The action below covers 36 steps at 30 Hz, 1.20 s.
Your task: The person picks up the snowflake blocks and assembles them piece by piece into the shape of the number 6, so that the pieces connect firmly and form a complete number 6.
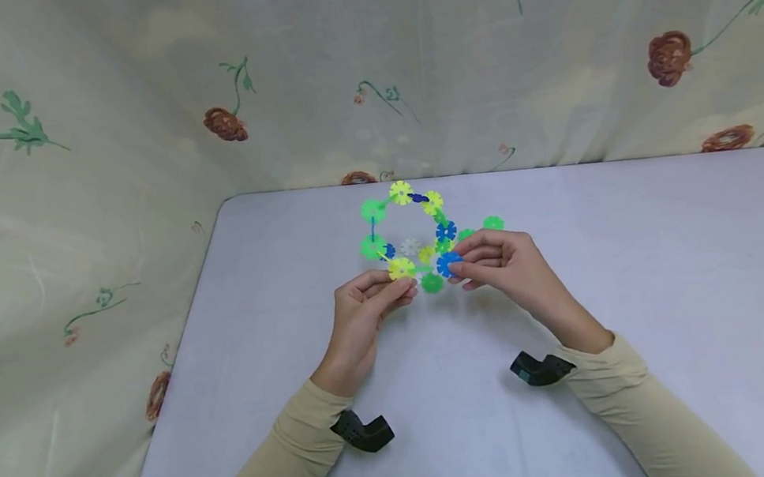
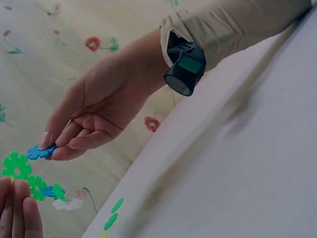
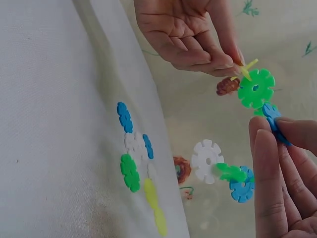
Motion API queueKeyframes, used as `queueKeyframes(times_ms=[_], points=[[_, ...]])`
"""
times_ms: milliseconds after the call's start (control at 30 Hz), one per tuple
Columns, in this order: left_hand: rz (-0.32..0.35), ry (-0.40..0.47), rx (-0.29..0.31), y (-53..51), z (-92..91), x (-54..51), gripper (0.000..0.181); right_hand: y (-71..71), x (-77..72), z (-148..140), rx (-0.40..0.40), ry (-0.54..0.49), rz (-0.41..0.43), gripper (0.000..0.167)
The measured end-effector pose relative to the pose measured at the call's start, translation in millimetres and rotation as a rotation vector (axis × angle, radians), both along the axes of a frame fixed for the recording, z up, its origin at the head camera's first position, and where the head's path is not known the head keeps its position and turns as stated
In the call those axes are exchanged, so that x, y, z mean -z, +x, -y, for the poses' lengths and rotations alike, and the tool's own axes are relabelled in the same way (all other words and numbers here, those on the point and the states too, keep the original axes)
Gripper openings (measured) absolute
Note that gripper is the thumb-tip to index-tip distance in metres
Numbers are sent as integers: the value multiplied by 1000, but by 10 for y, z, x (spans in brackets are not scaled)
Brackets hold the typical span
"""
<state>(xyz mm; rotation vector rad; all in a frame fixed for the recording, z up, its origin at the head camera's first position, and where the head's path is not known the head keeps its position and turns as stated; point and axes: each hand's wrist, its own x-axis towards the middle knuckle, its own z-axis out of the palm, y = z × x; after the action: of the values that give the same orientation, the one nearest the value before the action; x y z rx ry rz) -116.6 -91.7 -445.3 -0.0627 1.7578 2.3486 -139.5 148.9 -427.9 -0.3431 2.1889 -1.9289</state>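
Note:
Small notched plastic discs, shaped like snowflakes, are linked into an upright-looking ring point(image 1: 373, 209) of green, yellow and blue pieces, held up in the middle of the head view. My left hand point(image 1: 362, 308) pinches a yellow disc point(image 1: 401, 268) at the ring's near side. With thumb and fingers, my right hand point(image 1: 509, 259) pinches a blue disc point(image 1: 449, 264). In the right wrist view, that blue disc point(image 3: 275, 124) meets a green piece beside the larger green disc point(image 3: 256, 88). Whether they are locked together cannot be told.
Loose discs lie on the white-covered table point(image 1: 680, 273) around the ring, among them a green disc point(image 1: 433, 283), a white disc point(image 1: 409, 247) and another green disc point(image 1: 493, 222) beyond my right hand. A flowered curtain point(image 1: 303, 65) hangs behind the table. Each wrist wears a black camera point(image 1: 543, 368).

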Motion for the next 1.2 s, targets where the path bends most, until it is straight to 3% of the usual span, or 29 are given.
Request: queueKeyframes(times_ms=[200,667,1200], points=[[19,-4,5,7,-11,-3,15,-1,19,13,-7,36,-18,25],[-7,-27,5,8,-28,3,17,5,50,8,-1,67,-46,24],[-29,-69,18,9,-23,30,15,41,38,50,-2,54,-67,17]])
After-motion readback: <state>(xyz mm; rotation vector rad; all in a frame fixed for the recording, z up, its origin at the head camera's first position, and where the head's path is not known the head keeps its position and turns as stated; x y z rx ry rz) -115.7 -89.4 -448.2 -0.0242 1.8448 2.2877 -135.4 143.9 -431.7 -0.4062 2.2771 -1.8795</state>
